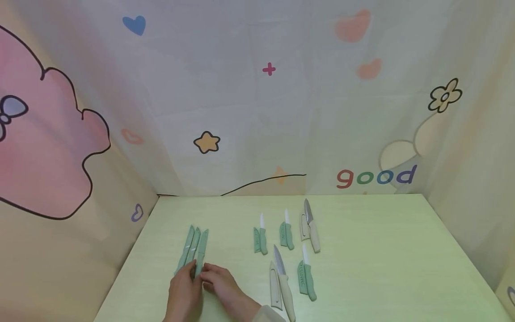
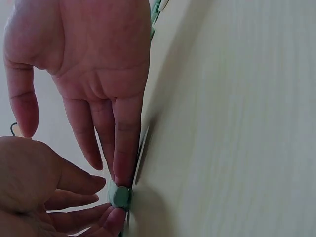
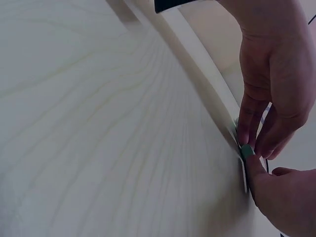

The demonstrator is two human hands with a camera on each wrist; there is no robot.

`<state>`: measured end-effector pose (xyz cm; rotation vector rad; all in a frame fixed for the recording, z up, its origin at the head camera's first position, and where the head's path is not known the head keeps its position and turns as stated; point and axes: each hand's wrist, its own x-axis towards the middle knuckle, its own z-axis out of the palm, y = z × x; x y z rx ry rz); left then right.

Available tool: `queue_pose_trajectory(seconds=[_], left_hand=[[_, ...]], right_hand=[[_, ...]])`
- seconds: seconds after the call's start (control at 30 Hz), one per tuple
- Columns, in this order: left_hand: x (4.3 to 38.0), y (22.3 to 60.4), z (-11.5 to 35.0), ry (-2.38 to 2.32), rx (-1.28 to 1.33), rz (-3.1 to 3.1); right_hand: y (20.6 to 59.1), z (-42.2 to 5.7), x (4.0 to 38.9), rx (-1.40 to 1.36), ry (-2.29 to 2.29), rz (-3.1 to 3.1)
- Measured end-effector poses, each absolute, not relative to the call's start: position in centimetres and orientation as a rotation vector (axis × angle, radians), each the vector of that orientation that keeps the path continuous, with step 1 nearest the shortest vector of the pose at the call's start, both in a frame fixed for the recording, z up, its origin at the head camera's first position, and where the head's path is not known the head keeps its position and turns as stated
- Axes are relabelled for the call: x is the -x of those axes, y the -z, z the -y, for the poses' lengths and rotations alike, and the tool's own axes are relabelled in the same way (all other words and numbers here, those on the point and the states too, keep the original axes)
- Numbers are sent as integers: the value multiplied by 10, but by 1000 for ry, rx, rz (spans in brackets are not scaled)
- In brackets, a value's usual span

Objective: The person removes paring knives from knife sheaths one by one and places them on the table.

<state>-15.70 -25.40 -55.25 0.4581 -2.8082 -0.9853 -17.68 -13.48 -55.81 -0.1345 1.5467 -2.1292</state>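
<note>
Toward the left edge of the worktop [image 1: 394, 268], side by side in a slanted row with points toward the far edge: first green sheathed knife [image 1: 185, 249], second green sheathed knife [image 1: 194, 246], third green sheathed knife [image 1: 203, 250]. Narrow strip of surface between row and left edge; more room between points and far edge.

At the near end of the third green sheathed knife: left hand [image 1: 185, 286] on the left, right hand [image 1: 225, 284] on the right, with little room between. Left grip spread, fingers straight, fingertips against the handle, thumb well apart in the left wrist view. Right grip loose, fingers slightly bent, fingertips against the handle's opposite side.

Right of the right hand, a stretch of open surface, then five unsheathed knives, each with a sheath [image 1: 256, 240] just beside on its left. Closest to the far edge, tip just short of it: far cream knife [image 1: 314, 237]. Left of that: left green knife [image 1: 263, 241] and middle green knife [image 1: 289, 237], a modest gap between. Nearer: near cream knife [image 1: 286, 293], handle end at the bottom of the head view, and right green knife [image 1: 309, 279] just beside. From there to the right edge, a broad span of worktop.
</note>
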Motion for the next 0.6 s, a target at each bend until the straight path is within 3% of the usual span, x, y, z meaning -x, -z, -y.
queue_pose_trajectory(seconds=[0.27, 0.6], left_hand=[[168, 554, 258, 1094, -609, 2784], [164, 548, 255, 1293, -577, 2622]], right_hand=[[560, 131, 179, 134, 2132, -1566], [555, 120, 178, 122, 2183, -1555]])
